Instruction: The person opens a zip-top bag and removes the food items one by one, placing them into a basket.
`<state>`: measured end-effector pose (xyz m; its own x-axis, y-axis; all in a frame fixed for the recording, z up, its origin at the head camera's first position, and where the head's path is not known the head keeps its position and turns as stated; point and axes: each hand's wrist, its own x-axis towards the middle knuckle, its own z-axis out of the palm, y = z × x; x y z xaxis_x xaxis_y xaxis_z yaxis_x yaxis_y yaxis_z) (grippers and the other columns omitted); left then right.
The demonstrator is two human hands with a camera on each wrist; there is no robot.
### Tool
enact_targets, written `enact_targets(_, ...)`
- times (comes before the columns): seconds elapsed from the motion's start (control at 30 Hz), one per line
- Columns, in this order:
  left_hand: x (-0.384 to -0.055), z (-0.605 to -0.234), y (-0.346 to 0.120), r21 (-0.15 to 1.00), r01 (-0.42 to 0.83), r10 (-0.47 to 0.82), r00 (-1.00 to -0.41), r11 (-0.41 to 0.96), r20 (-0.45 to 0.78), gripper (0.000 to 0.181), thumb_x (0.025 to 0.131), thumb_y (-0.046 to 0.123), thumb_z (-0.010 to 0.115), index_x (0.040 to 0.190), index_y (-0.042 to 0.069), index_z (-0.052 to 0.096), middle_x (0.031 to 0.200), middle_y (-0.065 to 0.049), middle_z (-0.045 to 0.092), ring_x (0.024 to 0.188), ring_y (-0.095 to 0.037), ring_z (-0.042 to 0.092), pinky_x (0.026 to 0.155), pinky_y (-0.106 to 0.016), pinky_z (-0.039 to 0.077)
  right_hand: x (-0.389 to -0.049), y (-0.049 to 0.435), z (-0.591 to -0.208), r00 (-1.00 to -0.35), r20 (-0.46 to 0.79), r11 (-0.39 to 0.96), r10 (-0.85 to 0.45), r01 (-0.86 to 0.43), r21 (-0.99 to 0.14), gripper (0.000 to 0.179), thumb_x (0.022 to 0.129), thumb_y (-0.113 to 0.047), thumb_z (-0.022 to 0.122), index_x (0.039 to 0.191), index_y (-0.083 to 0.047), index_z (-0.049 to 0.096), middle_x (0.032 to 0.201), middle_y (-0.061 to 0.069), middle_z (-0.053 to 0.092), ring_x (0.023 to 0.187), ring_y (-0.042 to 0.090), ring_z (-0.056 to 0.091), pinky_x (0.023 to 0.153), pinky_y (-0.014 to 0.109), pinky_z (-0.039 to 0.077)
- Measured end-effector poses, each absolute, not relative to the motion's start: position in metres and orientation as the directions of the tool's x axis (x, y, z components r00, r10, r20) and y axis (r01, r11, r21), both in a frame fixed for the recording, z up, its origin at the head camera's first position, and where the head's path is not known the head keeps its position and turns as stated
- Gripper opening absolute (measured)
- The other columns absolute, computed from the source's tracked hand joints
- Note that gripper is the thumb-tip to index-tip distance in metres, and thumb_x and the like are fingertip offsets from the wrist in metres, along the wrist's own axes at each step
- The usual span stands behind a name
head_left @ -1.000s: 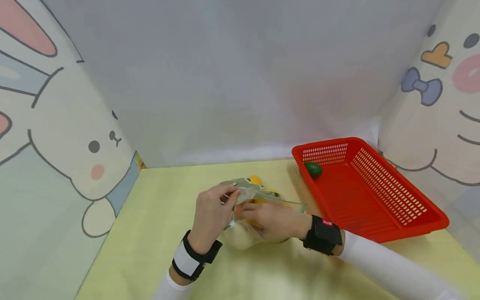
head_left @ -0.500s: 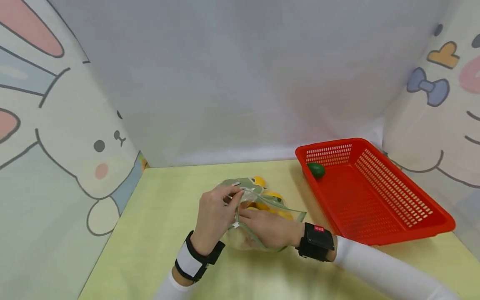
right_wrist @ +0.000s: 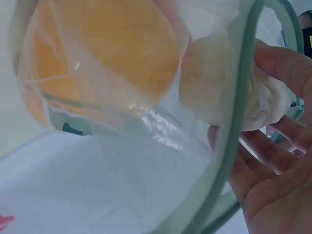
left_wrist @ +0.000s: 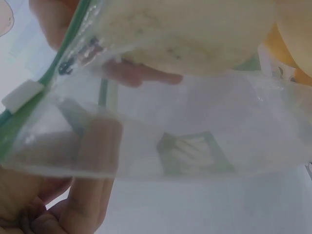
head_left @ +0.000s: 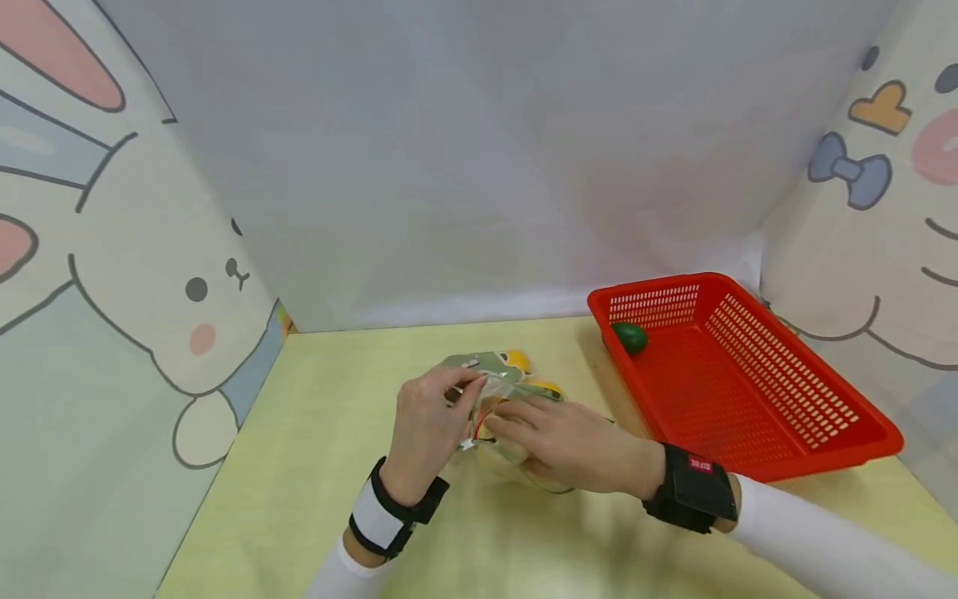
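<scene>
A clear zip bag with green edges and a white slider lies mouth up, holding several yellow-orange round things. My left hand pinches the bag's rim at its left end; in the left wrist view its fingers show partly through the plastic. At the bag's mouth, my right hand reaches in from the right. Between its thumb and fingers is a cream-coloured pleated bun, seen in the right wrist view. The bun's broad underside also fills the top of the left wrist view.
To the right stands a red plastic basket with a dark green fruit-like thing in its far left corner. A grey-white backdrop closes off the pale yellow table, and cartoon-printed panels stand on both sides.
My right hand dipped lower into the bag, then came back up and to the right. My left hand has kept its pinch on the rim. The head view shifted slightly.
</scene>
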<state>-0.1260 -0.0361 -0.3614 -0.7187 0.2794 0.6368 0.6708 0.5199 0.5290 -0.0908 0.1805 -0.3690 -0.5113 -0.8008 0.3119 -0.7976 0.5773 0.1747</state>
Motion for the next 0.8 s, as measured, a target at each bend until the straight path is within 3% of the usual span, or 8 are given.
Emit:
enact_targets(0.13, -0.126, -0.361, -0.035, 0.537, 0.663, 0.278, -0.727, 0.521, 0.628, 0.007, 0.09, 0.007, 0.083, 0.094, 0.002, 0.082, 0.085, -0.01, 0.081, 0.063, -0.015, 0.072, 0.059, -0.022, 0.059, -0.079, 0.193, -0.355, -0.591, 0.246, 0.619, -0.768, -0.784, 0.051, 0.068, 0.085, -0.033, 0.09, 0.142, -0.011, 0.059, 0.137, 0.005, 0.066, 0.121, 0.022, 0.067, 0.092, 0.031, 0.064)
enact_targets(0.27, -0.127, -0.361, -0.035, 0.542, 0.658, 0.273, -0.732, 0.523, 0.625, 0.007, 0.09, 0.007, 0.082, 0.095, 0.002, 0.082, 0.086, -0.01, 0.081, 0.063, -0.015, 0.072, 0.059, -0.023, 0.06, -0.065, 0.202, -0.335, -0.656, 0.223, 0.662, -0.721, -0.747, -0.058, 0.07, 0.084, -0.029, 0.09, 0.145, -0.013, 0.059, 0.141, 0.005, 0.064, 0.123, 0.024, 0.066, 0.092, 0.034, 0.064)
enact_targets(0.57, -0.127, -0.363, -0.036, 0.562, 0.644, 0.27, -0.747, 0.519, 0.607, 0.006, 0.09, 0.006, 0.082, 0.094, 0.002, 0.082, 0.085, -0.009, 0.081, 0.063, -0.015, 0.072, 0.059, -0.02, 0.058, -0.068, 0.228, -0.306, -0.643, 0.381, 0.679, -0.664, -0.732, -0.052, 0.078, 0.075, -0.02, 0.097, 0.143, -0.009, 0.06, 0.137, 0.008, 0.067, 0.114, 0.022, 0.069, 0.081, 0.029, 0.065)
enact_targets(0.7, -0.128, -0.363, -0.036, 0.564, 0.647, 0.27, -0.745, 0.513, 0.61, 0.006, 0.089, 0.005, 0.082, 0.095, 0.002, 0.082, 0.085, -0.01, 0.081, 0.063, -0.016, 0.072, 0.06, -0.021, 0.059, -0.087, 0.249, -0.303, -0.706, 0.39, 0.751, -0.592, -0.658, -0.05, 0.075, 0.074, -0.015, 0.097, 0.141, -0.006, 0.063, 0.136, 0.012, 0.068, 0.111, 0.026, 0.071, 0.083, 0.036, 0.066)
enact_targets(0.8, -0.128, -0.364, -0.036, 0.571, 0.644, 0.267, -0.749, 0.509, 0.607, 0.006, 0.089, 0.003, 0.083, 0.095, 0.002, 0.082, 0.085, -0.01, 0.081, 0.063, -0.016, 0.072, 0.06, -0.021, 0.059, -0.103, 0.269, -0.306, -0.794, 0.32, 0.814, -0.517, -0.571, -0.101, 0.072, 0.078, -0.015, 0.094, 0.142, -0.006, 0.062, 0.135, 0.012, 0.068, 0.105, 0.025, 0.071, 0.086, 0.038, 0.065)
